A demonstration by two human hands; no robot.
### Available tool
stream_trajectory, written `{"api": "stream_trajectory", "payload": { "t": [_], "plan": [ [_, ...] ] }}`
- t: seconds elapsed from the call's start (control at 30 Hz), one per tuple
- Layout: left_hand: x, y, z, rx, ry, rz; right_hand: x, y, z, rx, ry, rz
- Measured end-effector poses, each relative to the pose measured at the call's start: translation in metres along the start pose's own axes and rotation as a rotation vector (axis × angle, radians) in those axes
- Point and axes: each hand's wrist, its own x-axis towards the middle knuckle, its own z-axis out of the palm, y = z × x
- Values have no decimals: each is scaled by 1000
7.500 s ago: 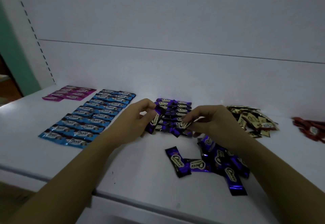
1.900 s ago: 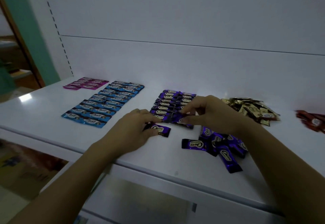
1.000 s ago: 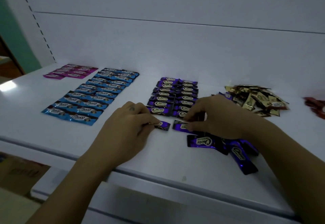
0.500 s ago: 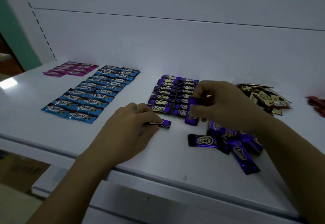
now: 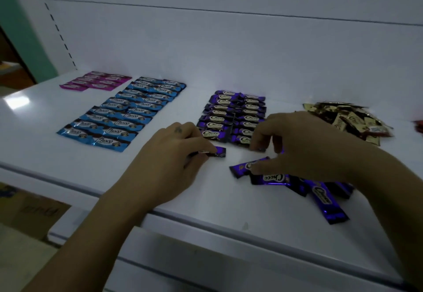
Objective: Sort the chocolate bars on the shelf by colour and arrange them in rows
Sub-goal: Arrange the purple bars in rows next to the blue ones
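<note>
Head: purple bar (image 5: 219, 151) in left grip (image 5: 170, 162)

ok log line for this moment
left hand: pinches purple bar | right hand: at purple rows, grip unclear | gold pile: unsorted

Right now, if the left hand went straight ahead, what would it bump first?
Probably the front of the purple rows, just past the purple bar the left hand pinches; depth is unclear.
</note>
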Motion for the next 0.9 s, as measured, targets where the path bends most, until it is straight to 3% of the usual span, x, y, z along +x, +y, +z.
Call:
{"api": "stream_trajectory", "payload": {
  "t": [0.13, 0.63, 0.9],
  "plan": [
    [-2, -4, 3, -25, -19, -19, 3, -8, 9, 0, -107, -54],
    [-1, -5, 4, -3, -14, 2, 13, -11, 27, 8, 104, -10],
    [8, -7, 6, -87, 7, -74, 10, -8, 24, 5, 98, -27]
  ]
}}
